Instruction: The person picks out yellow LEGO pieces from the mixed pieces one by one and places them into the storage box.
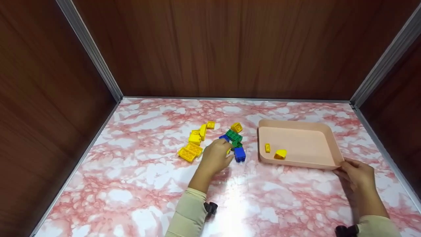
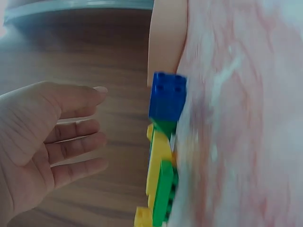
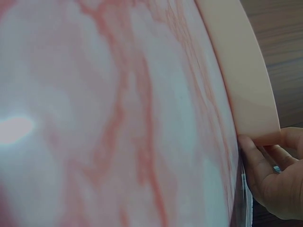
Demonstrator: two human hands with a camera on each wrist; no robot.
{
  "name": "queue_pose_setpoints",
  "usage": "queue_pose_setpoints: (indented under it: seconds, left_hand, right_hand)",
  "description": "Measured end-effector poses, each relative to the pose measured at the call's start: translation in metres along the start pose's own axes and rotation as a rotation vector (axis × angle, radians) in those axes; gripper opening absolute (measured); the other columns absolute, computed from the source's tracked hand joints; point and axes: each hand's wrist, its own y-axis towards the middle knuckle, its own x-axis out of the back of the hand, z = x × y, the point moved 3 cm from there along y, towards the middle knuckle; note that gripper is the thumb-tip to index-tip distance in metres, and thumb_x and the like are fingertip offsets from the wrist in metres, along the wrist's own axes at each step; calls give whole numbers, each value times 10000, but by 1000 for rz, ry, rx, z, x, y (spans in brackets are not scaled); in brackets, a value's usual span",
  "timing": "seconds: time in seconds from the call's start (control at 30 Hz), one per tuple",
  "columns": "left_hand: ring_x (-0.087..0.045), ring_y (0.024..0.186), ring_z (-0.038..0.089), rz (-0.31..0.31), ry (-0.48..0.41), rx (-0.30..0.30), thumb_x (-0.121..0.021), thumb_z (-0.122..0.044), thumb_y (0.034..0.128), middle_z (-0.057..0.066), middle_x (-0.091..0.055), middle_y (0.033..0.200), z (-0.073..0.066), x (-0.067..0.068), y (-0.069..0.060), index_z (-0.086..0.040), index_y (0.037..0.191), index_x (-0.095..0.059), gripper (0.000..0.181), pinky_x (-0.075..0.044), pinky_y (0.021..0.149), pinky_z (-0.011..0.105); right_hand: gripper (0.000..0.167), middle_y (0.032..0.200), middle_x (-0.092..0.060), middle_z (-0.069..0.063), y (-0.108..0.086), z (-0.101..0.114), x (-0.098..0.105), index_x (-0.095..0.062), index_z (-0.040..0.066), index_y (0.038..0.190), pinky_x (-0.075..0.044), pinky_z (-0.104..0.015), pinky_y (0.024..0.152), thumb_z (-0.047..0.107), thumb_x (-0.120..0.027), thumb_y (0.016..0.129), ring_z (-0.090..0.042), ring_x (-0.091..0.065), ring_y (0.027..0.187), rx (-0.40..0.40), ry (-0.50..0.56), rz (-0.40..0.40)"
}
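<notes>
My left hand (image 1: 215,157) hovers over the toy building bricks at mid-table. In the left wrist view its fingers are relaxed, with nothing between them, apart from the blue brick (image 2: 168,97) and the green brick (image 2: 163,194). Partly hidden behind that hand are another blue brick (image 1: 224,137) and a bit of yellow. My right hand (image 1: 360,174) grips the near right corner of a peach tray (image 1: 306,141), thumb and fingers on its wall. Inside the tray lie a small yellow brick (image 1: 267,147) and a yellow piece with a curved top (image 1: 280,154).
Several yellow bricks (image 1: 186,154) lie left of the hand. Behind it are a green studded brick (image 1: 234,135) and a yellow brick (image 1: 236,127). Brown wood-look panels (image 1: 236,49) enclose the pink marbled table (image 1: 138,194) at the back and sides.
</notes>
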Motion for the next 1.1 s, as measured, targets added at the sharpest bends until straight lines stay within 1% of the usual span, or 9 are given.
queue_pose_setpoints:
  seconds: [0.17, 0.33, 0.53, 0.7, 0.9, 0.97, 1.0, 1.07, 1.1]
  left_hand:
    - [-638, 888, 214, -25, -61, 43, -769, -236, 840, 42, -651, 944, 14, 0, -6, -75, 998, -734, 229, -552, 754, 352]
    - [-638, 945, 227, 23, -125, 81, -756, -230, 857, 58, -652, 995, 21, -2, -8, -64, 1060, -731, 263, -545, 818, 356]
    - [-631, 989, 250, 67, -162, 190, -759, -221, 855, 82, -640, 1064, 37, 3, -11, -50, 1116, -709, 315, -523, 873, 381]
    - [-611, 995, 280, 20, -178, 268, -776, -189, 833, 105, -634, 1071, 56, 11, -18, -40, 1091, -711, 305, -512, 873, 413]
    - [-541, 1080, 308, -50, -138, 351, -855, -207, 724, 126, -606, 1134, 83, 18, -29, -54, 1086, -734, 411, -489, 896, 434]
    - [-523, 1110, 325, -40, -131, 379, -873, -228, 699, 138, -588, 1174, 90, 20, -32, -51, 1112, -727, 473, -476, 913, 452]
    - [-514, 1125, 333, -27, -130, 397, -879, -240, 692, 143, -577, 1196, 94, 21, -34, -52, 1124, -722, 497, -472, 919, 460]
    - [-495, 1157, 342, 4, -134, 437, -885, -256, 685, 147, -555, 1238, 100, 22, -38, -53, 1136, -714, 523, -472, 922, 471]
    - [-489, 1169, 344, 18, -139, 457, -887, -253, 682, 148, -547, 1250, 103, 23, -39, -53, 1142, -711, 531, -468, 931, 469]
  right_hand:
    - [304, 755, -667, 31, 0, -1, 2, -681, 217, 759, -573, -287, 670, -19, -580, 921, -135, -703, 676, -10, -22, -18]
    - [263, 749, -664, 42, 0, -1, 4, -672, 215, 785, -572, -287, 672, 3, -594, 920, -136, -702, 674, -24, -40, -38]
    - [300, 752, -663, 38, -1, -2, 3, -674, 229, 764, -573, -294, 669, -10, -580, 918, -132, -701, 679, -16, -26, -32]
    - [298, 747, -668, 28, -1, -2, 3, -682, 224, 761, -573, -291, 663, -9, -581, 919, -133, -701, 677, -10, -19, -29]
    - [321, 763, -679, 20, -1, -1, 4, -693, 231, 765, -570, -277, 681, -7, -554, 931, -133, -705, 693, -3, 8, 6]
    - [201, 765, -675, 30, 0, -1, 2, -716, 107, 984, -569, -276, 685, 2, -550, 939, -125, -703, 699, -3, -20, 2]
    - [217, 764, -669, 39, 0, -1, 1, -682, 44, 1111, -570, -278, 685, 8, -554, 940, -119, -700, 700, -6, -39, -7]
    - [382, 760, -664, 51, 1, -1, 0, -532, -68, 1313, -571, -281, 685, 18, -563, 942, -113, -697, 699, -13, -66, -25]
    - [445, 760, -660, 57, 2, -2, -1, -466, -94, 1358, -571, -283, 684, 22, -571, 941, -111, -695, 700, -16, -74, -35]
